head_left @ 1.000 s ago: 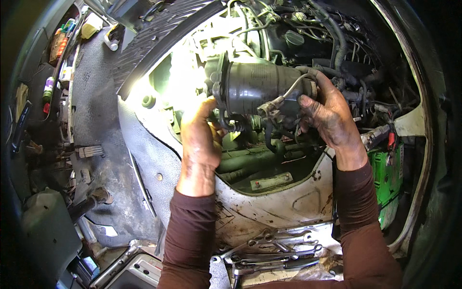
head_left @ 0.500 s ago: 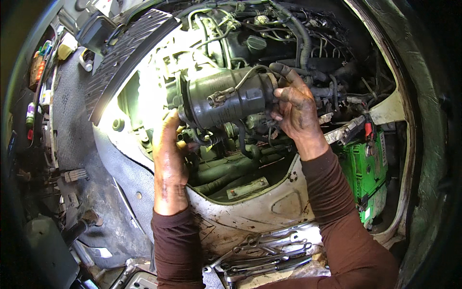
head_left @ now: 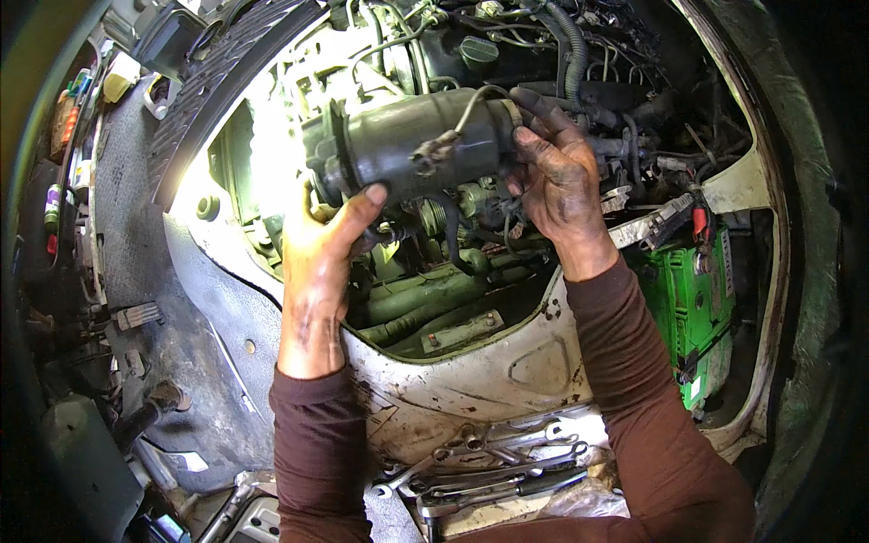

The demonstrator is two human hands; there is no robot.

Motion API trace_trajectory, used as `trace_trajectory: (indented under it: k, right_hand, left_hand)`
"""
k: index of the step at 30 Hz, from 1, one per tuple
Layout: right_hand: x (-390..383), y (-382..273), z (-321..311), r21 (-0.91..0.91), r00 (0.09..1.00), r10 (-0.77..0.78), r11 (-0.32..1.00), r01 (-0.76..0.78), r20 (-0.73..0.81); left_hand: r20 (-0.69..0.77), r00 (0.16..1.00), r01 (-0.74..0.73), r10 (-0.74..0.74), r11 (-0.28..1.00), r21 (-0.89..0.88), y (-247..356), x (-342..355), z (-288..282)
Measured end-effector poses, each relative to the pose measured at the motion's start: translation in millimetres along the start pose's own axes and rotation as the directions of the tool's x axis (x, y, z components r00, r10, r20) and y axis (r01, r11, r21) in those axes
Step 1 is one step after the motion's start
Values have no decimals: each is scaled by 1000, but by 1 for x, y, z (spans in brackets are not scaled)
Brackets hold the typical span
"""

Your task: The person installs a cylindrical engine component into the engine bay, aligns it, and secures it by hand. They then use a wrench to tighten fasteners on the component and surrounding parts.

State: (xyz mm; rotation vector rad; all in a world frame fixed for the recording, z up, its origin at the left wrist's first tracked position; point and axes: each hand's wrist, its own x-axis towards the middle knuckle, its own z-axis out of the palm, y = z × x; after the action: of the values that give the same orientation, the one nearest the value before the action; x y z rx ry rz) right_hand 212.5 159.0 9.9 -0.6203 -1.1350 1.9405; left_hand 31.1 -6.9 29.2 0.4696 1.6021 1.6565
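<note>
Both hands carry a black cylindrical fuel filter point(head_left: 389, 140), lying nearly level above the engine bay. My left hand point(head_left: 319, 244) supports its left end from below, thumb stretched along the near underside; bright glare hides the other fingers. At the opposite end my right hand point(head_left: 563, 185) curls its fingers around the cap, the palm smeared with dark grease. A thin cable loops out near that end to a small connector point(head_left: 436, 152) hanging against the filter's side. Beneath and behind sits the engine point(head_left: 543, 68), with hoses and a dark round filler cap point(head_left: 478, 51).
A green battery point(head_left: 683, 312) stands at the right. Several wrenches point(head_left: 507, 462) lie on the near ledge, below the white metal rim point(head_left: 471, 389) of the opening. Grey floor matting point(head_left: 217, 389) and a ribbed black panel point(head_left: 231, 90) are at the left.
The filter has shifted slightly up and left in the picture, both hands still on it. My left thumb has swung out and now shows along the filter's lower side.
</note>
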Motion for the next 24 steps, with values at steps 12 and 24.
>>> trace_trajectory:
  k: [12, 24]
  right_hand:
    - [-1, -1, -4, -93, 986, 55, 995, -40, 157]
    - [0, 1, -2, -220, 990, 10, 975, 21, 142]
  left_hand:
    - [-94, 990, -116, 109, 990, -80, 2, 11, -5]
    - [-124, 928, -318, 352, 920, 230, -4, 17, -3]
